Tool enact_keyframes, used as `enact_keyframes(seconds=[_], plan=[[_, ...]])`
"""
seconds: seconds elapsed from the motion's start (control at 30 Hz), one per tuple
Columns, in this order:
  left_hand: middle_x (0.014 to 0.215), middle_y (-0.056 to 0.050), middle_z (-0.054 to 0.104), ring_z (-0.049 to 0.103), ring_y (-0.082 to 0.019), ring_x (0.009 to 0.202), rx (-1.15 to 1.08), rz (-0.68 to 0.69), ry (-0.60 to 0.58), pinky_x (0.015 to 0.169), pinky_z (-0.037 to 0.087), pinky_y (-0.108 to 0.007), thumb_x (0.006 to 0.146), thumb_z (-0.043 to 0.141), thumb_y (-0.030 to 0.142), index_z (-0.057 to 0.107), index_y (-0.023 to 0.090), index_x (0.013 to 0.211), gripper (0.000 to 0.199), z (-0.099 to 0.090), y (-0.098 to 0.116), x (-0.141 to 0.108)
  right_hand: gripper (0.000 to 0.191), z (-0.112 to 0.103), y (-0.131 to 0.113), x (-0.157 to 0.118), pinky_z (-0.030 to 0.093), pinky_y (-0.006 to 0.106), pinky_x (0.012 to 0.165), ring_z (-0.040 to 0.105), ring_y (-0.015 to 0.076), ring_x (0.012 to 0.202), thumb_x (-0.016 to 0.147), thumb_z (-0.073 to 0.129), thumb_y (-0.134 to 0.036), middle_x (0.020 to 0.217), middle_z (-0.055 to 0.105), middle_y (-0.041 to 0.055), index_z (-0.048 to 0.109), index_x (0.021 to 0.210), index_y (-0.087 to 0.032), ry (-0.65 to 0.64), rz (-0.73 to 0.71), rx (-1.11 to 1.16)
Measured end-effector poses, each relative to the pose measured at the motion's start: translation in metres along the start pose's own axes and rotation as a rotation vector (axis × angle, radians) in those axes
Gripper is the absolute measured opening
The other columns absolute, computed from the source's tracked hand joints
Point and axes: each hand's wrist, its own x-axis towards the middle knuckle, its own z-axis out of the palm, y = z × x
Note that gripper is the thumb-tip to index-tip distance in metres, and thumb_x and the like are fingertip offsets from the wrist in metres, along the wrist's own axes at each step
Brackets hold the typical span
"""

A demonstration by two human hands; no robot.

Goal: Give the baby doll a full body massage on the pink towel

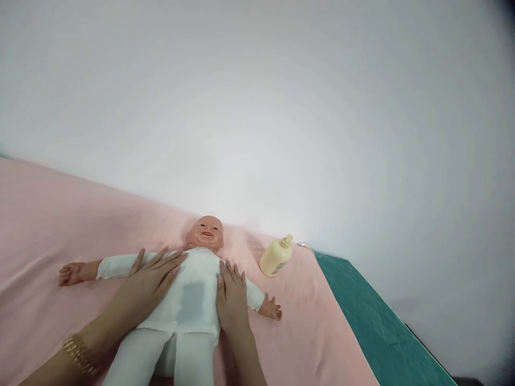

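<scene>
A baby doll (192,303) in white cloth clothing lies on its back, arms stretched out to both sides, its head toward the wall. My left hand (151,284) rests flat with fingers spread on the doll's chest and upper arm, at the left of the picture. On the other side, my right hand (232,295) lies against the side of the chest by the armpit, fingers extended. Neither hand grips anything. A gold-coloured bracelet (79,354) circles my left wrist. A grey rectangular patch (192,302) shows on the doll's belly.
A pale yellow pump bottle (276,257) stands to the right of the doll's head. Beneath everything is a pink sheet (306,332), with a green surface (382,327) past its right edge. A white wall (257,107) rises behind.
</scene>
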Motion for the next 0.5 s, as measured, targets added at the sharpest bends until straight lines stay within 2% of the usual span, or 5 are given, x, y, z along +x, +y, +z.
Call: enact_keyframes(seconds=[0.13,0.2,0.37,0.43,0.5], plan=[[0.137,-0.002,0.054,0.038,-0.03,0.136,0.053,-0.029,0.003,0.112,0.012,-0.066,0.095,0.029,0.037,0.055,0.027,0.134,0.048,-0.005,0.002,0.0,0.053,-0.007,-0.004,0.0,0.016,0.055,0.118,0.029,0.0268,0.143,0.095,0.036,-0.025,0.15,0.039,0.0123,0.037,0.145,-0.008,0.027,-0.01,0.093],[0.138,-0.002,0.054,0.039,-0.029,0.136,0.054,-0.031,-0.012,0.112,0.013,-0.065,0.095,0.028,0.036,0.055,0.026,0.134,0.049,-0.007,0.004,0.001,0.052,-0.016,-0.013,-0.003,0.017,0.052,0.118,0.031,0.0236,0.142,0.095,0.039,-0.026,0.15,0.039,0.0097,0.038,0.145,-0.012,-0.01,-0.09,0.177],[0.137,-0.004,0.054,0.044,-0.028,0.133,0.092,0.03,0.033,0.112,0.014,-0.064,0.095,0.026,0.033,0.054,0.025,0.135,0.049,0.002,-0.002,0.0,0.034,-0.042,-0.048,-0.018,0.022,0.038,0.118,0.048,0.0171,0.131,0.093,0.053,-0.026,0.131,0.061,-0.0007,0.062,0.126,-0.031,-0.348,-0.415,0.397],[0.134,-0.005,0.057,0.048,-0.028,0.13,0.125,0.085,0.095,0.112,0.011,-0.062,0.096,0.026,0.031,0.055,0.024,0.133,0.048,0.009,-0.008,-0.002,0.031,-0.046,-0.057,-0.024,0.02,0.035,0.118,0.053,0.0165,0.127,0.09,0.06,-0.026,0.125,0.065,-0.0014,0.066,0.12,-0.033,-0.452,-0.473,0.439],[0.133,-0.006,0.058,0.052,-0.026,0.126,0.152,0.126,0.155,0.114,0.006,-0.059,0.096,0.027,0.029,0.055,0.023,0.133,0.047,0.015,-0.012,-0.003,0.03,-0.045,-0.06,-0.026,0.018,0.033,0.118,0.055,0.0166,0.124,0.087,0.064,-0.024,0.121,0.067,-0.001,0.068,0.116,-0.033,-0.498,-0.485,0.443]])
